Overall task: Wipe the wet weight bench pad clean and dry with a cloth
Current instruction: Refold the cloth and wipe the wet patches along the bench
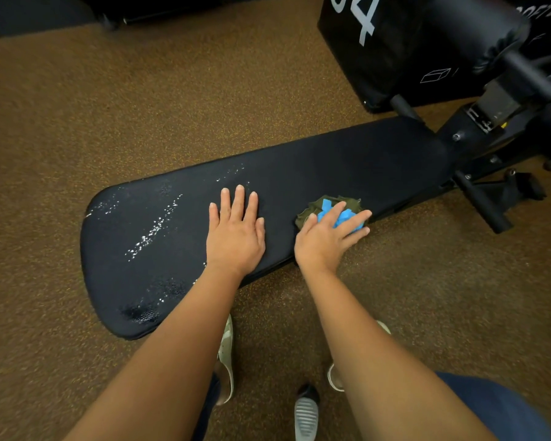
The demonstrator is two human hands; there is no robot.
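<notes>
Head view, 1 frame. Landmark: bench pad, black, long, lying on a diagonal.

Hidden or cut off: we see only part of the cloth, olive and blue, bunched under our right hand at the pad's near edge. The fingers curl over it, gripping. Our shoes below the pad are partly covered by our forearms. The black box beyond the pad's far end is cropped; its white print reads partly "4".

Left hand: flat, fingers spread, palm down on the pad's middle.

Surface: water droplets glisten on the pad's rounded end.

Room: brown speckled floor around the pad.
</notes>
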